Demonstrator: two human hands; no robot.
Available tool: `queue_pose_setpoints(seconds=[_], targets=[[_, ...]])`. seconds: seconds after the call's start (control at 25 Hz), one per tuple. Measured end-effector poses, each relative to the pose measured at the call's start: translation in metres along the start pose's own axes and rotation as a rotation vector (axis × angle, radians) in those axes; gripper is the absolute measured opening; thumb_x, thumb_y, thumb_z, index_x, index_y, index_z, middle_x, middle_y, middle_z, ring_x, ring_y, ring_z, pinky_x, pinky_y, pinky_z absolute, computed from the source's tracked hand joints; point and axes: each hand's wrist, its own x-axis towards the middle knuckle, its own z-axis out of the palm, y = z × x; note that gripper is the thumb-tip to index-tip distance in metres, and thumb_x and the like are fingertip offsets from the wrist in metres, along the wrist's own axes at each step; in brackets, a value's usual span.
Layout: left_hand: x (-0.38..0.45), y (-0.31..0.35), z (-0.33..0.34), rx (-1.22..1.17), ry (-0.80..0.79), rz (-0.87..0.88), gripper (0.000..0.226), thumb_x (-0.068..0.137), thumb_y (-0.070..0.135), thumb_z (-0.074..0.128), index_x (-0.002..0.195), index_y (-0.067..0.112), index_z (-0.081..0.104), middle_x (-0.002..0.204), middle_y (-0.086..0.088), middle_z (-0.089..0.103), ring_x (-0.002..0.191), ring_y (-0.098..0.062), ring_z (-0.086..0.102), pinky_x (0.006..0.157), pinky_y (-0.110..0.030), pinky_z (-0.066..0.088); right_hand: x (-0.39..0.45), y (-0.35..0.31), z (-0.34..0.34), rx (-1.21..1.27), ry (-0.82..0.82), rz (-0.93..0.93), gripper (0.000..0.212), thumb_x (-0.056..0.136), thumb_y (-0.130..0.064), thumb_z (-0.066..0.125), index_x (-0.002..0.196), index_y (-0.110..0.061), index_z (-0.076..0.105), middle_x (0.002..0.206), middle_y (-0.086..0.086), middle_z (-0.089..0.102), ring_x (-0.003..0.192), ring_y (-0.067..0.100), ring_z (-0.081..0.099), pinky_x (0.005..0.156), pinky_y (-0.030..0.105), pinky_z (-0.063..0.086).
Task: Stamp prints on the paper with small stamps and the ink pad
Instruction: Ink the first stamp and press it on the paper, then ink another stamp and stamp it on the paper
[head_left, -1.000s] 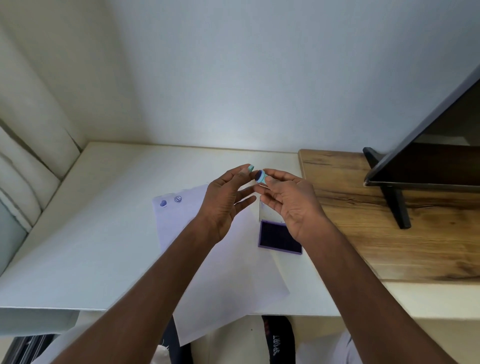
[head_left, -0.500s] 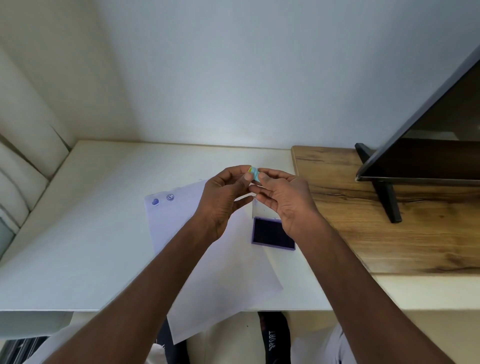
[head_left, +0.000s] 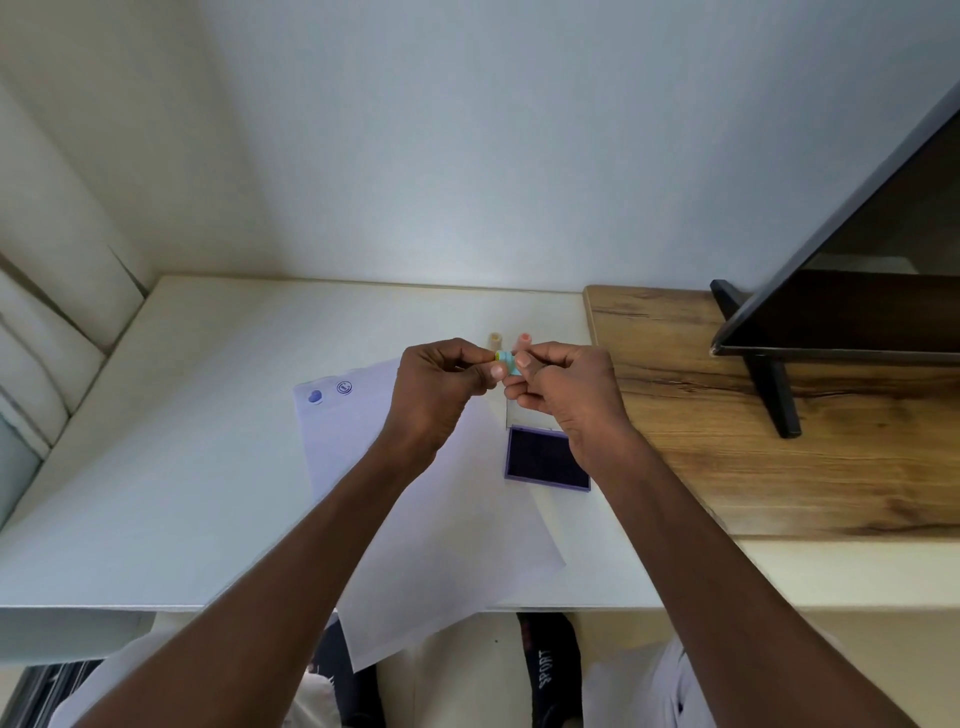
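Both hands meet above the white table, pinching a small teal stamp (head_left: 505, 359) between their fingertips. My left hand (head_left: 441, 387) grips it from the left, my right hand (head_left: 563, 387) from the right. Below them lies a white sheet of paper (head_left: 431, 519) with two blue prints (head_left: 329, 393) near its far left corner. An open purple ink pad (head_left: 545, 458) sits at the paper's right edge, its clear lid partly hidden behind my right hand. Two more small stamps, a beige stamp (head_left: 495, 341) and a pink stamp (head_left: 523, 341), stand just beyond my fingers.
A wooden board (head_left: 779, 415) covers the right of the white table (head_left: 182, 441) and carries a dark screen (head_left: 857, 291) on a black stand. The wall is close behind. The paper overhangs the table's near edge. Cushioned upholstery stands at the left.
Both hands have closed tighter around the small stamp, with the left fingers curling in from an open spread. The two stamps behind my fingers have come into view.
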Motion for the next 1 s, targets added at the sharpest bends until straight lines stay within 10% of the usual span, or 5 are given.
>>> queue_pose_setpoints(seconds=[0.72, 1.0], targets=[[0.008, 0.038, -0.075, 0.292, -0.064, -0.096, 0.045, 0.076, 0.039, 0.088, 0.116, 0.024, 0.075, 0.093, -0.007, 0.077, 0.086, -0.029, 0.072, 0.085, -0.044, 0.06, -0.004, -0.003, 0.049, 0.392, -0.207, 0.149, 0.021, 0.097, -0.008, 0.068, 0.117, -0.005, 0.073, 0.104, 0.016, 0.079, 0.091, 0.027, 0.077, 0.081, 0.033, 0.063], [-0.016, 0.011, -0.169, 1.186, -0.029, -0.35, 0.076, 0.075, 0.042, 0.084, 0.142, 0.03, 0.05, 0.132, -0.01, 0.042, 0.125, -0.036, 0.041, 0.094, -0.042, 0.048, 0.039, -0.002, 0.161, -0.338, -0.11, -0.309, 0.018, 0.081, -0.016, 0.078, 0.099, -0.018, 0.075, 0.093, 0.004, 0.078, 0.08, 0.021, 0.074, 0.082, 0.038, 0.06]])
